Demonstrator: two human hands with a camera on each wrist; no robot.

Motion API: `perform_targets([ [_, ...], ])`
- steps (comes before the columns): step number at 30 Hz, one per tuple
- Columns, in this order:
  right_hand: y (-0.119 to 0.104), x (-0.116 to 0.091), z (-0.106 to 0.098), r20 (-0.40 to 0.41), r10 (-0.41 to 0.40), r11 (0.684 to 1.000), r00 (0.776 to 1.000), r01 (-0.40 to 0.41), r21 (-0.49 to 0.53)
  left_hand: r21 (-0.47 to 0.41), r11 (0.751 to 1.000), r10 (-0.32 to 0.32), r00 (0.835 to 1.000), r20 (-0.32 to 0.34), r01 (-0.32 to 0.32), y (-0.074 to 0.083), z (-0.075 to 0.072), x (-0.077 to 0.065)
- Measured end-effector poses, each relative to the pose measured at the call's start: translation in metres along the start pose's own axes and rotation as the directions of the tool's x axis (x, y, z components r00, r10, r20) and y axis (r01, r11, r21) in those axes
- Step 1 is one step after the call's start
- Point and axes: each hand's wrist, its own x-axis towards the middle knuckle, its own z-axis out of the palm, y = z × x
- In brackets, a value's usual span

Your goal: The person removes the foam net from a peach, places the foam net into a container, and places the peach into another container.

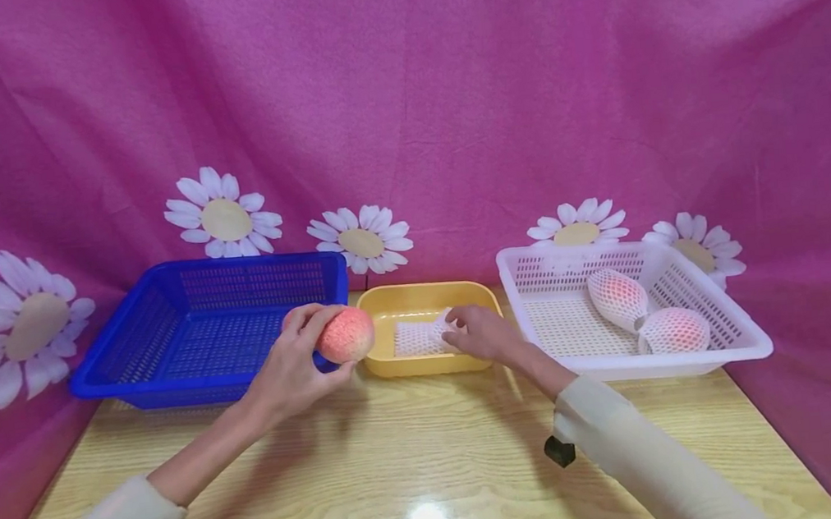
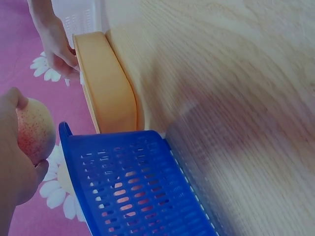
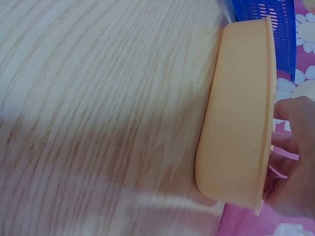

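Head view takes in a pink flowered cloth (image 1: 448, 125) rising behind a wood-grain table (image 1: 403, 458), with a blue basket (image 1: 197, 387) on the left, a white basket (image 1: 618, 367) on the right holding two net-covered peaches (image 1: 618, 299), and a smaller yellow tray (image 1: 425, 366) between. Left hand (image 1: 295, 369) has its fingers and thumb spread to a fruit's width and curled round a bare peach (image 1: 348, 335), held up where blue basket and tray meet. Right hand (image 1: 484, 332) reaches over the tray's near right corner, fingers bent; whether they pinch the net sleeve (image 1: 415, 339) I cannot tell. That white sleeve lies in the tray, long axis left to right, its right end at the right fingertips, the nearer hand; the peach sits higher, off its left end. Tray walls hem it in, leaving modest room on the near side.
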Motion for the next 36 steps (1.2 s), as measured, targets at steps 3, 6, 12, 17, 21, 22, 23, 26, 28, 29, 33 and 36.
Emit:
perform_targets([
  [3, -0.002, 0.001, -0.002, -0.009, 0.016, 1.000, 1.000, -0.016, 0.019, 0.001, 1.000, -0.022, 1.000, -0.005, 0.022, -0.002, -0.002, 0.000],
  [6, -0.005, 0.001, -0.002, -0.010, 0.038, 0.999, 0.999, -0.038, 0.034, -0.007, 0.999, -0.048, 0.999, -0.013, 0.048, -0.005, -0.003, -0.001],
  [12, -0.010, 0.000, -0.002, -0.028, 0.044, 0.999, 0.999, -0.044, -0.007, -0.026, 0.995, -0.099, 0.995, -0.027, 0.098, -0.011, -0.004, 0.000],
  [17, -0.014, 0.000, -0.003, -0.084, -0.016, 0.996, 0.996, 0.009, -0.087, -0.026, 0.994, -0.112, 0.992, -0.054, 0.111, -0.017, -0.008, 0.001],
  [21, -0.019, 0.001, -0.002, -0.128, -0.092, 0.984, 0.988, 0.071, -0.164, -0.005, 0.993, -0.118, 0.990, -0.072, 0.118, -0.023, -0.012, 0.000],
  [22, -0.020, 0.002, -0.002, -0.136, -0.114, 0.979, 0.984, 0.088, -0.183, 0.000, 0.992, -0.122, 0.990, -0.073, 0.123, -0.024, -0.012, 0.000],
  [23, -0.021, 0.002, -0.001, -0.144, -0.137, 0.975, 0.980, 0.108, -0.196, 0.007, 0.992, -0.127, 0.989, -0.074, 0.128, -0.026, -0.013, 0.000],
  [26, -0.027, 0.003, 0.001, -0.171, -0.210, 0.964, 0.962, 0.175, -0.199, 0.025, 0.990, -0.138, 0.987, -0.078, 0.141, -0.031, -0.016, -0.001],
  [28, -0.032, 0.003, 0.002, -0.185, -0.252, 0.958, 0.950, 0.218, -0.185, 0.034, 0.989, -0.142, 0.986, -0.083, 0.145, -0.033, -0.017, -0.002],
  [29, -0.034, 0.003, 0.002, -0.190, -0.271, 0.955, 0.944, 0.239, -0.176, 0.038, 0.989, -0.143, 0.986, -0.085, 0.146, -0.034, -0.018, -0.002],
  [33, -0.045, 0.002, 0.003, -0.189, -0.344, 0.935, 0.920, 0.318, -0.158, 0.049, 0.987, -0.152, 0.984, -0.089, 0.156, -0.037, -0.021, -0.003],
  [36, -0.053, 0.001, 0.003, -0.181, -0.394, 0.916, 0.901, 0.370, -0.155, 0.052, 0.985, -0.157, 0.984, -0.086, 0.162, -0.037, -0.023, -0.004],
])
